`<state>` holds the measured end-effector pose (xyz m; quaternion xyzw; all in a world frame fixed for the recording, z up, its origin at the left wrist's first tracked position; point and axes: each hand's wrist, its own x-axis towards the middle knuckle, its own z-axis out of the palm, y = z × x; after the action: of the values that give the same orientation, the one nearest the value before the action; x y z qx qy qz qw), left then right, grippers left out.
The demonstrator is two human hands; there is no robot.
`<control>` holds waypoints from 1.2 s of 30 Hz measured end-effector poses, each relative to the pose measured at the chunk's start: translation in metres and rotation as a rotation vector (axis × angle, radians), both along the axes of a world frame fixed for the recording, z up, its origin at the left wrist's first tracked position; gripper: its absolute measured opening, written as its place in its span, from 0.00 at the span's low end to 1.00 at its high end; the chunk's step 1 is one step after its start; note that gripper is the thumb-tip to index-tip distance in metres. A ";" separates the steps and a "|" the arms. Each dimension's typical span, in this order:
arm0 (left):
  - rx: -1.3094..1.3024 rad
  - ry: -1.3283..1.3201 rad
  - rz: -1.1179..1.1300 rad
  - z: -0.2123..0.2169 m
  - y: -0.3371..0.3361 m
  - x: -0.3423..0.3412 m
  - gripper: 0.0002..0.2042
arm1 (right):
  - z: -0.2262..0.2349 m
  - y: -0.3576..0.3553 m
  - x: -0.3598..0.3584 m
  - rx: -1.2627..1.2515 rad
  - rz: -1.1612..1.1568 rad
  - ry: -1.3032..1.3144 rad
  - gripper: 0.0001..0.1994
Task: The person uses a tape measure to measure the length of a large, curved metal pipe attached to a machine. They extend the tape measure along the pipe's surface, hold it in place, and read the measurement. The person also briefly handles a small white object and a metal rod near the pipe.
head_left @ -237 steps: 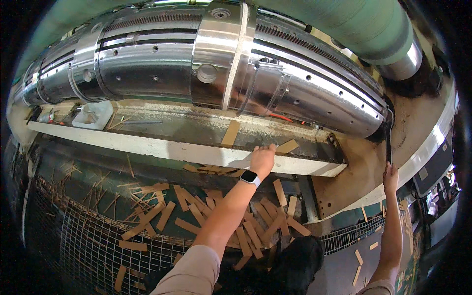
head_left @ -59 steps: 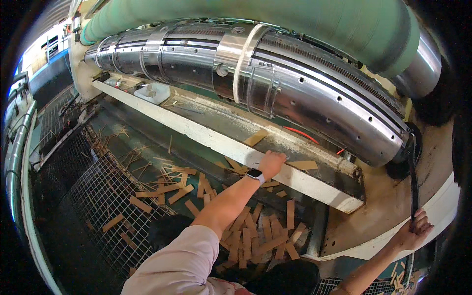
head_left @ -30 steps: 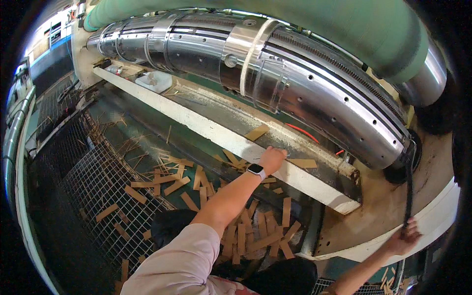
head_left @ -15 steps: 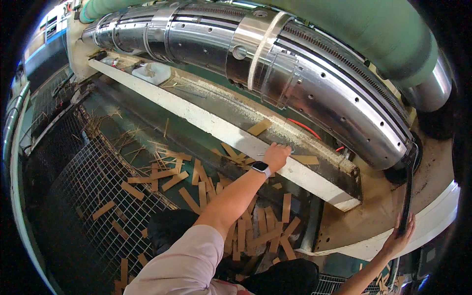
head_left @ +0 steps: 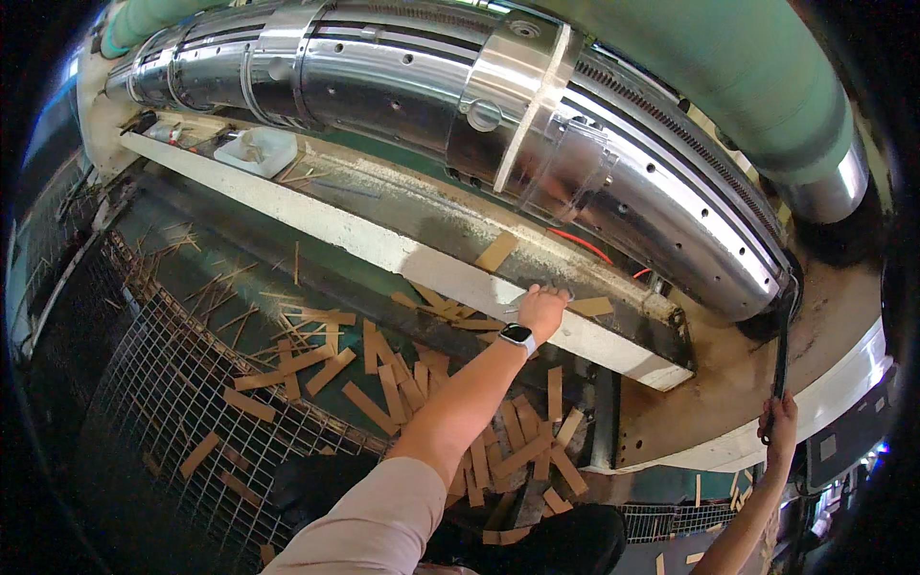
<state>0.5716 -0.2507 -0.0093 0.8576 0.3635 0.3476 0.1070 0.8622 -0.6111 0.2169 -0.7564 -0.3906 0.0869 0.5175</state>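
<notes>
My left hand [head_left: 543,314], with a watch [head_left: 517,335] on its wrist, rests on the top edge of a white beam [head_left: 335,222]. Its fingers are curled, and a thin metal piece [head_left: 572,295] sticks out beside them; most of it is hidden. At the right, my right hand [head_left: 781,424] wraps round the lower end of a long black handle [head_left: 783,355]. This handle runs up to the end of a large shiny metal roller [head_left: 613,206], where its upper end meets the shaft.
Brown cardboard strips [head_left: 522,450] litter the floor and a wire grate [head_left: 172,383]. A white plastic tray [head_left: 257,150] sits in the trough behind the beam. A thick green roller [head_left: 747,86] hangs above the metal one. A red tube [head_left: 582,243] lies beneath it.
The view has shifted a little. My right hand's fingers have closed more fully round the black handle, and the hand appears higher. My left hand has stayed on the beam.
</notes>
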 end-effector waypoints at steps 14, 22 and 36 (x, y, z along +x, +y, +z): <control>0.119 -0.046 0.001 -0.008 0.006 -0.007 0.05 | -0.110 -0.030 -0.114 -0.286 0.027 -0.259 0.05; 0.002 -0.211 -0.064 0.009 -0.011 -0.039 0.05 | -0.121 0.113 -0.155 -0.275 0.302 -0.697 0.11; 0.243 -0.170 0.099 -0.009 0.035 -0.153 0.07 | -0.134 0.340 -0.258 -0.355 0.538 -1.065 0.16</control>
<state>0.4184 -0.2154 -0.0188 0.8129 0.3501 0.4651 0.0157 0.6047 -0.2707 0.0827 -0.6454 -0.7516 -0.1114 0.0780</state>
